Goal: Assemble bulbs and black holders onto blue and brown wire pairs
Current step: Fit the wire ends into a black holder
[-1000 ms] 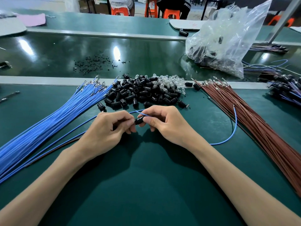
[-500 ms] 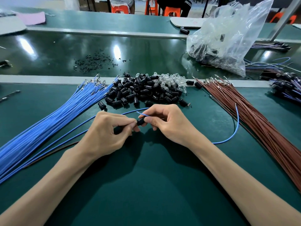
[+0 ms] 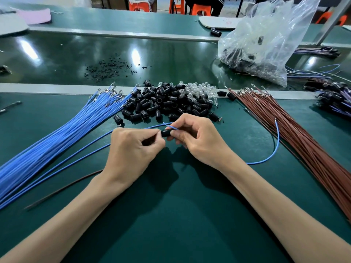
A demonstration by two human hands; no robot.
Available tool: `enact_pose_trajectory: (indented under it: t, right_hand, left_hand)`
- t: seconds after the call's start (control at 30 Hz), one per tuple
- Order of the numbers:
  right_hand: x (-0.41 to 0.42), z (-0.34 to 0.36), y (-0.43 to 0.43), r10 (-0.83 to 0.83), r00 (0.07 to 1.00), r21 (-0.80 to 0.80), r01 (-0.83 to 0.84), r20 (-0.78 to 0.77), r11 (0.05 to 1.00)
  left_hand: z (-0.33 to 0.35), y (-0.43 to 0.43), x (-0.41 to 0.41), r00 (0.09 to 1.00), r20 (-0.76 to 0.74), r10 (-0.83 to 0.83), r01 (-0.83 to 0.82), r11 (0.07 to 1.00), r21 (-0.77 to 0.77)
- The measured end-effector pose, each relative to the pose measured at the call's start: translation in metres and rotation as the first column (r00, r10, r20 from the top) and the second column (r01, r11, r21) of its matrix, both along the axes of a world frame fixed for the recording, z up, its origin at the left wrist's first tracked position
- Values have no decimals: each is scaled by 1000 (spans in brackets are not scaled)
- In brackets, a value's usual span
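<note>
Both hands meet mid worktop (image 3: 180,215), 1 black holder (image 3: 166,133) between them. L hand (image 3: 131,150) is curled, thumb + index pinching holder's end. R hand (image 3: 197,137) pinches the other end plus a blue wire (image 3: 273,149) looping toward R edge. At far edge: holder pile (image 3: 161,105) & clear bulbs (image 3: 201,92). Blue bundle (image 3: 57,137) lies L, brown bundle (image 3: 303,145) R.

The dark green matte tabletop (image 3: 171,215) carries a fanned bundle of blue insulated wires (image 3: 57,141) at left, a heap of small black plastic holders (image 3: 161,105) touching clear glass bulbs (image 3: 201,91), brown insulated wires (image 3: 294,133) at right, and a crumpled clear plastic bag (image 3: 266,40), perhaps holding more parts, behind.
</note>
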State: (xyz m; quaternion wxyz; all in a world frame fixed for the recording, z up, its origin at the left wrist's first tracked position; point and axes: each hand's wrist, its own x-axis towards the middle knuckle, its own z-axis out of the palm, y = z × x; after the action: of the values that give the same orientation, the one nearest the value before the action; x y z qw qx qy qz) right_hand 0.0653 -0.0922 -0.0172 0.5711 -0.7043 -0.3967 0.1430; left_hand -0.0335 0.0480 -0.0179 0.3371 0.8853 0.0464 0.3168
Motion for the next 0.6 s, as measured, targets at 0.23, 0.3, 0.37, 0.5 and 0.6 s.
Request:
enact_pose_trajectory:
  t: [0.23,0.3,0.37,0.5,0.6]
  right_hand:
    - [-2,-3,-1,-33,990,59,25,140,998]
    - [-3,-2,-1,-38,994,70,30,105,997]
    - [-2,-1,-1,-34,998,89,29,51,996]
    - [-1,0,0,-12,1000,107,15,-27,994]
    - [0,-1,0,-5,998,110,12,-59,994]
  left_hand:
    - [0,-8,2,996,-88,6,-43,902,-429]
    - [1,-7,4,995,-84,-54,-4,820,-572]
    - [3,-6,5,996,-50,-79,22,716,-698]
    - [6,-2,3,994,10,-111,75,601,-796]
    - [6,-1,1,984,0,-176,117,649,-752]
